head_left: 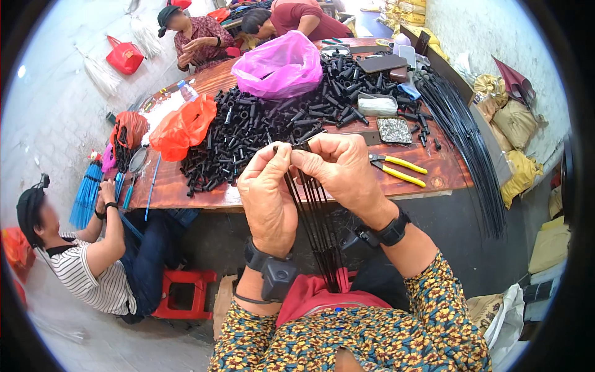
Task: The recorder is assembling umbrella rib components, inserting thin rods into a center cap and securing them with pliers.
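Observation:
Over the table's near edge, my left hand (266, 192) is closed, thumb and fingers pinched around the upper ends of a bundle of thin black rods (317, 232). The rods hang down toward my lap, against a red cloth at my waist. My right hand (342, 170) is also closed, its thumb and fingertips pinching at the top of the same bundle, close beside the left fingertips. A small dark part shows between the two hands, but fingers cover most of it. Pliers with yellow handles (404, 176) lie on the table right of my right hand.
A heap of short black tubes (242, 139) covers the table's middle, under a pink bag (279, 65). A tin of small metal pieces (394, 131) and long black rods (458, 130) lie right. An orange bag (183, 127) is left. One person sits left; two more are across.

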The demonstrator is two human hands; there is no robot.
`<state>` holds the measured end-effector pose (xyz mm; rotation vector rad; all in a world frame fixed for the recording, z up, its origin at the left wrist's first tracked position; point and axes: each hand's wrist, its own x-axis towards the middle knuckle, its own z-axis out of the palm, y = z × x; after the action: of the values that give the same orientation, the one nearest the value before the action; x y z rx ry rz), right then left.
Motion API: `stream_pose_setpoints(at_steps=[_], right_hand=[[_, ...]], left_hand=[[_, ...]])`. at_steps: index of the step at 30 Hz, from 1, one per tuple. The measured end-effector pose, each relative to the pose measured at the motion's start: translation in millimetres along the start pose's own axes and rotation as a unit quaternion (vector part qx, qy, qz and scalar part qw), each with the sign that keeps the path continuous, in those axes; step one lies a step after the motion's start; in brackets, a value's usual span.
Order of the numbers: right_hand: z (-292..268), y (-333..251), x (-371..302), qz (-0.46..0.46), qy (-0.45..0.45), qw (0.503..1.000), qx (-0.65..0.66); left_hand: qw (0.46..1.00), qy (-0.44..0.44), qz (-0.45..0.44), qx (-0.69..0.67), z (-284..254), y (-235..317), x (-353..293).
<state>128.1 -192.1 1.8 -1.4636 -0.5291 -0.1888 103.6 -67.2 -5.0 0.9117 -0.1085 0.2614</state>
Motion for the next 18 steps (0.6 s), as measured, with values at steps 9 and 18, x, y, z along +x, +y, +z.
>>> stream_pose_setpoints(at_steps=[9, 18], right_hand=[[-19, 19, 13, 0.049, -0.132, 0.965, 0.222], [-3, 2, -6, 0.019, 0.019, 0.999, -0.038]], left_hand=[[1.0, -0.008, -0.022, -0.017, 4, -1, 4], [0.999, 0.035, 0.036, 0.006, 9, -12, 2]])
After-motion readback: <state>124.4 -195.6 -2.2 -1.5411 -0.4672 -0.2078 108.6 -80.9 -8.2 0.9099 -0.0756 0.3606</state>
